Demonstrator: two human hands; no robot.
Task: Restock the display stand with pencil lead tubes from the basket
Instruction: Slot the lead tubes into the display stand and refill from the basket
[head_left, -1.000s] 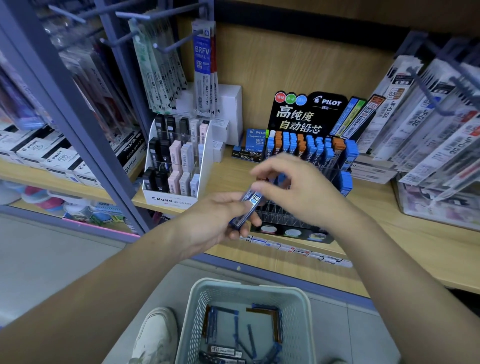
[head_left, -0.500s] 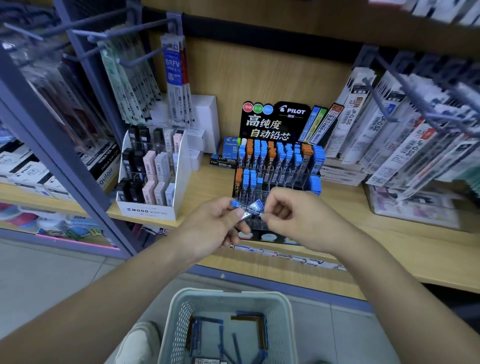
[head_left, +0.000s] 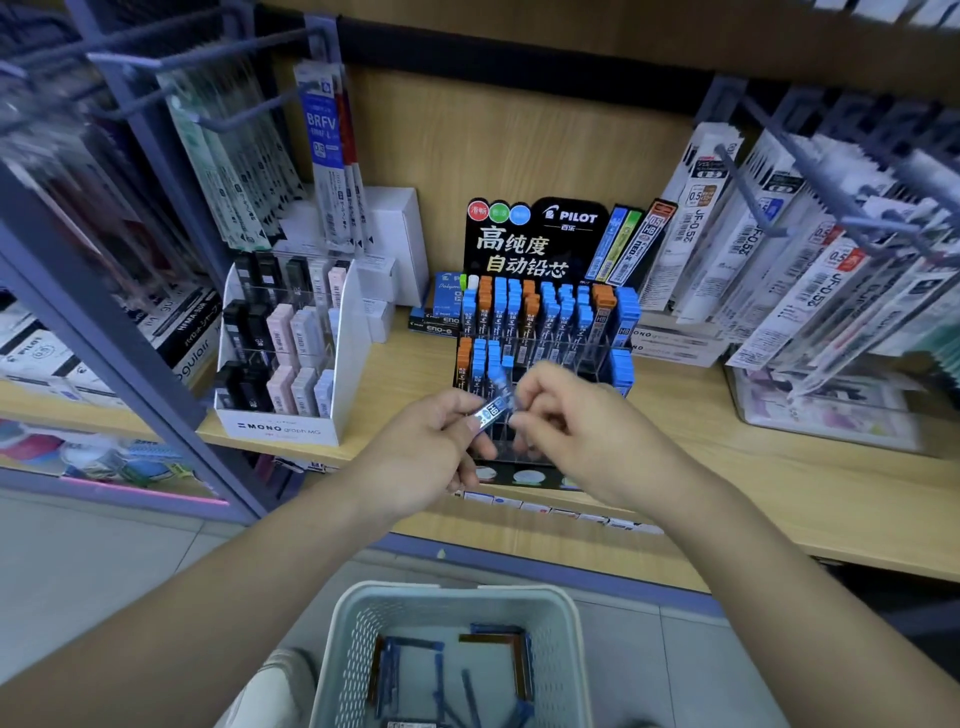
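The black Pilot display stand (head_left: 540, 244) stands on the wooden shelf, its clear slots holding several blue-capped and orange-capped lead tubes. In front of its lower rows my left hand (head_left: 421, 457) grips a small bundle of blue lead tubes (head_left: 492, 410) marked HB. My right hand (head_left: 576, 431) pinches the upper end of that bundle with thumb and forefinger. Below, on the floor, a pale green basket (head_left: 353, 634) holds several more blue and brown lead tubes (head_left: 498, 660).
A white Mono stand (head_left: 291, 426) with black and pink cases sits left of the Pilot stand. Hanging refill packs (head_left: 810, 244) crowd the right side on metal hooks. A blue-grey upright post (head_left: 98, 306) runs at the left. A white shoe (head_left: 280, 686) shows beside the basket.
The view has shifted up and closer to the stand. My hands have stayed together on the lead tubes, and my right hand now pinches their top end in front of the lower rows.
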